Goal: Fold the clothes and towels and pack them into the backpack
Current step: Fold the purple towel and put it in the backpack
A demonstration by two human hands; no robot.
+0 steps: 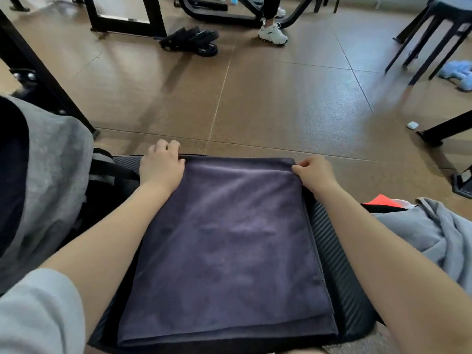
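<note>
The left hand (161,166) rests curled over the far left corner of the folded purple towel (227,251), which lies flat between both hands; the right hand (313,175) pinches its far right corner.

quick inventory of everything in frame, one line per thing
towel: 1, dark purple, folded, on black ribbed surface in the centre
black ribbed surface: 1, black, under towel
grey garment: 1, grey, left
light grey garment: 1, right
orange item: 1, right, partly hidden
black sandals: 1 pair, floor, far
white sneaker: 1, worn, far
blue cloth: 1, floor, far right
left hand: far left towel corner, grip unclear
right hand: pinches far right towel corner
</note>
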